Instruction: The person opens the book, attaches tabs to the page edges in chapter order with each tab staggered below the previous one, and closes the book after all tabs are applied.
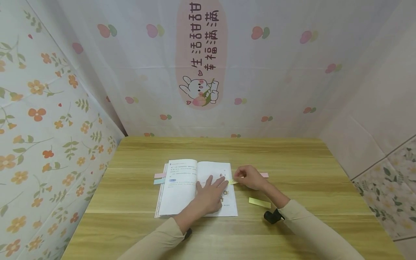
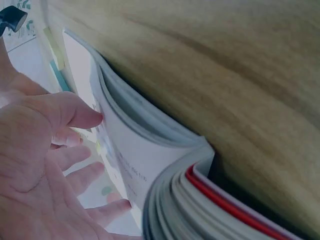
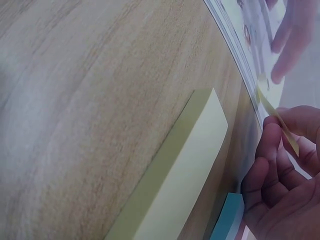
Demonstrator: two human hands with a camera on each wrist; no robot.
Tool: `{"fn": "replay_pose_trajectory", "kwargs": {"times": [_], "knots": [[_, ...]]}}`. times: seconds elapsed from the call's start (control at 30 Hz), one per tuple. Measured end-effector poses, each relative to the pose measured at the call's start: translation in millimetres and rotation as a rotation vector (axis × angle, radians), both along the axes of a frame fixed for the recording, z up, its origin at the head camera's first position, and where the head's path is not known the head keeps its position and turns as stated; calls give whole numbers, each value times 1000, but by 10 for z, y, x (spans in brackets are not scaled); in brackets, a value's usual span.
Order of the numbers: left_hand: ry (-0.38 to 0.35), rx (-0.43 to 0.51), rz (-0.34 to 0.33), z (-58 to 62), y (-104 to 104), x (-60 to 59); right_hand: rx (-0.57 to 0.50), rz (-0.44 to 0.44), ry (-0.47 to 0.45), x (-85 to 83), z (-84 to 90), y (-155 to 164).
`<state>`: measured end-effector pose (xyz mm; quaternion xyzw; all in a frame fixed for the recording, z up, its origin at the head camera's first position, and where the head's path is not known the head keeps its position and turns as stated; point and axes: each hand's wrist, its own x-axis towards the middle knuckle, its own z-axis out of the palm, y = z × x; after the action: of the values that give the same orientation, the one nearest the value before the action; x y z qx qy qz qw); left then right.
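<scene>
While the yellow tab (image 1: 232,181) meets the right page edge of the book (image 1: 182,187) at table (image 1: 292,159) centre, right hand (image 1: 250,177) pinches it, unpressed; left hand (image 1: 212,193) lies flat, fingers straight. Pad (image 1: 259,202) waits near right.

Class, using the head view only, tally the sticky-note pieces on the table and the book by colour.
Pink notes: 2
Teal note: 1
Yellow notes: 2, one pinched by the right hand
Total: 5
</scene>
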<state>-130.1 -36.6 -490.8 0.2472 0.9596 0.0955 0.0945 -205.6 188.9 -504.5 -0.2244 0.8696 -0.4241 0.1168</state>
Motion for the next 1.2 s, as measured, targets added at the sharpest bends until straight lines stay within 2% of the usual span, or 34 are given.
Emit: {"fn": "replay_pose_trajectory", "kwargs": {"times": [0.2, 0.37, 0.83, 1.2], "knots": [[30, -92, 0, -66, 44, 13, 18, -5, 13, 1, 2, -8], [53, -131, -5, -89, 66, 23, 22, 4, 23, -10, -18, -1], [75, -142, -19, -75, 77, 28, 24, 19, 41, 10, 8, 6], [83, -147, -31, -95, 70, 42, 23, 14, 20, 18, -28, 19]]}}
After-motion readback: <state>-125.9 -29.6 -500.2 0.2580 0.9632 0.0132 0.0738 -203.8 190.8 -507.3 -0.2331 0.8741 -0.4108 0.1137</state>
